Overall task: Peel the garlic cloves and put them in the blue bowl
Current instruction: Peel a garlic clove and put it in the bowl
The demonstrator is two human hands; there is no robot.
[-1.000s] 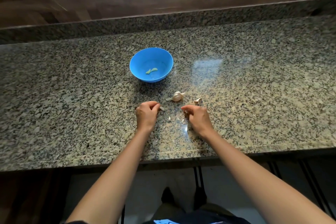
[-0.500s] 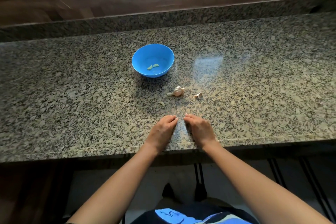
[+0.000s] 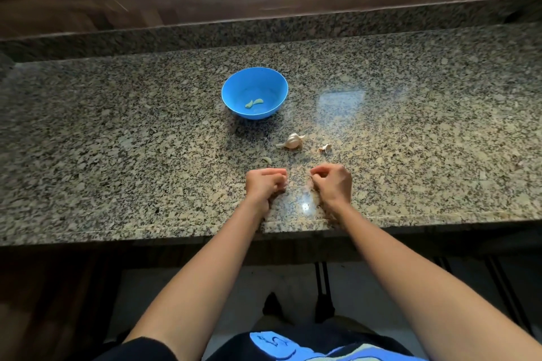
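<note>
The garlic bulb [image 3: 293, 141] lies on the counter [image 3: 117, 141] just this side of the blue bowl [image 3: 231, 97], long axis left-right, stem pointing left. The left hand [image 3: 265, 184] and right hand [image 3: 333, 182] are curled, slightly apart; I cannot tell what they hold

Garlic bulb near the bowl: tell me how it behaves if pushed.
The garlic bulb looks small and papery, so probably light. It lies rounded on its side on the glossy granite counter, so a push would likely roll or skid it. Loose skin may flake off.

No readable text; the blue print [image 3: 272, 344] on the dark garment [image 3: 231, 346] is illegible.
</note>
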